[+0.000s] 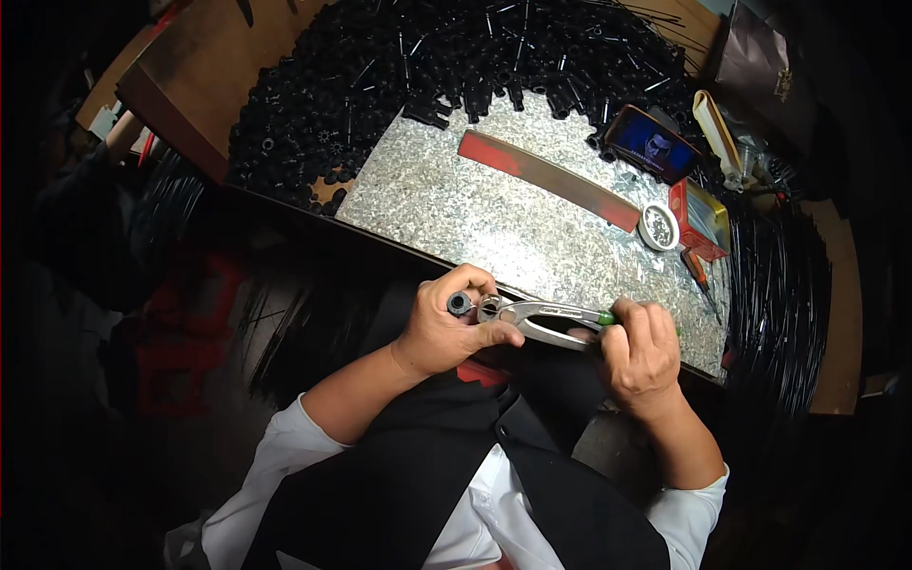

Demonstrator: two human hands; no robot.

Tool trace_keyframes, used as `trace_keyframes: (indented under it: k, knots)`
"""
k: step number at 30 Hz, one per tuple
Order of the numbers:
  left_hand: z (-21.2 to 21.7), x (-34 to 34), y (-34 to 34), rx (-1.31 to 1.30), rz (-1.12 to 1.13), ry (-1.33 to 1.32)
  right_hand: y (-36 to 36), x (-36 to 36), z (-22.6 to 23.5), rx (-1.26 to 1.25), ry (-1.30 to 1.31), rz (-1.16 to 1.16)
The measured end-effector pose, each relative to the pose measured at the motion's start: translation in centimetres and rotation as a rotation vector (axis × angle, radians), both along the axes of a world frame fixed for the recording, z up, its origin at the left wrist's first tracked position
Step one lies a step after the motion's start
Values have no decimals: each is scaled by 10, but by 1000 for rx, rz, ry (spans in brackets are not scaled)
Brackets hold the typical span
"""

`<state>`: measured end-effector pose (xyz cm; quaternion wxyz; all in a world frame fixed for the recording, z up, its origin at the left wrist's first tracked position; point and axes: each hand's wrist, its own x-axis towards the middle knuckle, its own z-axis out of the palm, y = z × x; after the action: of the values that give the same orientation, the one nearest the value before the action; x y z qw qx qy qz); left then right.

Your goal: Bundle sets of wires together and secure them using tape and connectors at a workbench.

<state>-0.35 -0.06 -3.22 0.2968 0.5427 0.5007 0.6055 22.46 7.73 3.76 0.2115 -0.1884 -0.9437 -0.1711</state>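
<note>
Left hand (439, 328) pinching small black plastic cap (460, 303); right hand (638, 353) clenched round pliers (537, 320) handles. Crimp step; next needs steady squeeze.

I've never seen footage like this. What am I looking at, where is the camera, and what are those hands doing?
There is no machine here: a person works with two bare hands. The single picture comes from a wide-angle camera worn on the person's head, looking down, which is why straight edges bend. The left hand pinches a small black cylindrical part. The right hand grips metal pliers with green handles, whose nose meets that part. In front lies a speckled metal sheet with a red bar on it, a heap of black parts behind it, and a phone with a lit screen to the right.
</note>
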Motion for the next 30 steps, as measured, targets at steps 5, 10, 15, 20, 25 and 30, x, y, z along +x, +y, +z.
trace_keyframes:
  k: [5,10,15,20,25,30]
  knots:
    - [0,-13,-6,-59,-233,-14,-13,8,-4,-731,10,50]
    - [8,-11,-4,-24,-391,22,-21,10,-9,-2600,-89,-41]
    - [3,-16,-1,-19,-298,109,-28,5,14,-1552,-84,-42]
    - [17,-19,7,-35,-349,41,-28,12,-10,-1003,140,74]
    - [11,-22,9,-47,-569,34,-23,20,-18,-2513,16,-56]
    - [12,-25,12,-81,-443,26,-30,11,-15,-1095,196,77]
